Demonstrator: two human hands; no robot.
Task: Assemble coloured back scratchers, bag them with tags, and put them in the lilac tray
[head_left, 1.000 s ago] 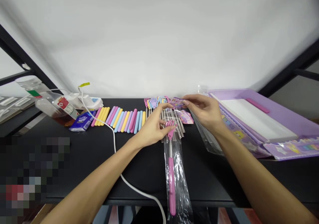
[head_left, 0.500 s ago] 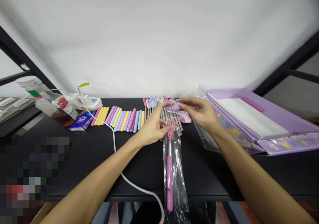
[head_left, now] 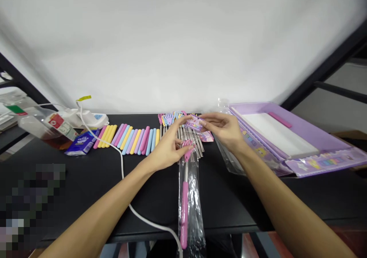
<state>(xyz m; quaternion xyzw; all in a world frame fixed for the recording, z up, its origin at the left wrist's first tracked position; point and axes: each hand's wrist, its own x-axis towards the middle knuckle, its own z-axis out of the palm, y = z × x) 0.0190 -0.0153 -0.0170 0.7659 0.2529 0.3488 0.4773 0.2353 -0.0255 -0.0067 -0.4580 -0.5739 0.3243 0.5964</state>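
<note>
A pink back scratcher (head_left: 184, 214), with a hand-shaped head and a metal shaft, lies inside a long clear plastic bag (head_left: 196, 200) hanging over the table's front edge. My left hand (head_left: 166, 152) is closed on the bag around the scratcher's head, thumb on top. Its index finger reaches up to a small purple printed card (head_left: 194, 123) at the bag's top end. Fingers and thumb of my right hand (head_left: 225, 129) pinch that card from the right. Behind lie more scratcher heads (head_left: 169, 118) in several colours on metal shafts, partly hidden by my hands.
Pastel handles (head_left: 134, 139) lie in a row on the black table (head_left: 229, 208). At left are a tilted bottle (head_left: 51, 126), a blue packet (head_left: 82, 142) and a power strip (head_left: 100, 119). A white cable (head_left: 149, 221) crosses the front. An open purple box (head_left: 309, 135) stands right.
The view has turned slightly right, so everything sits further left. Both hands keep nearly the same hold; the purple card now shows more fully between them.
</note>
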